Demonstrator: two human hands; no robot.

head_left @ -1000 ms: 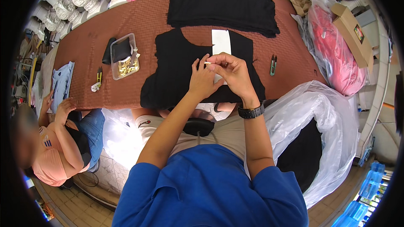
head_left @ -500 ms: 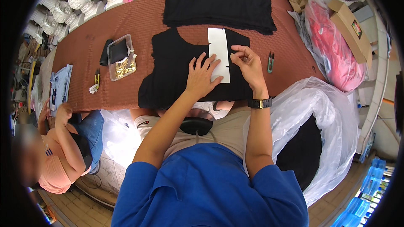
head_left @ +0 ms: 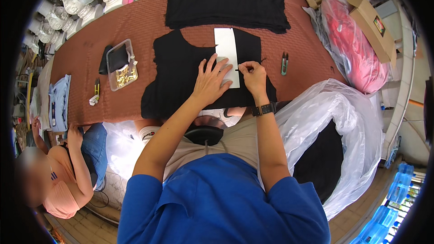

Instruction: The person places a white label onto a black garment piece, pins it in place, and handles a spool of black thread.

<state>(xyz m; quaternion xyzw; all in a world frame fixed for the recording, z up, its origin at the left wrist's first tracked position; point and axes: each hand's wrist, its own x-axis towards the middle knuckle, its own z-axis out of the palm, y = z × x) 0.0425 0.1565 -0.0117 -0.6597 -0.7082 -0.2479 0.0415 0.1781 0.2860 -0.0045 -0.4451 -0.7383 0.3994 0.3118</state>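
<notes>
Both hands have come down from mid-air onto the black cut garment piece [head_left: 181, 77] on my brown tabletop [head_left: 81, 58]. Left hand [head_left: 211, 83] lies flat, fingers spread, pressing the white paper strip [head_left: 227, 52] against the fabric. Right hand [head_left: 254, 77] pinches a thin dark marker at the strip's edge; green snips [head_left: 284, 63] lie just beside.

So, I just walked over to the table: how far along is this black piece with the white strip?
Done: the white strip lies on the black fabric piece. In hand: the left hand presses it flat while the right hand pinches something small and dark at its edge. Left: the black fabric stack behind looks untouched.
</notes>
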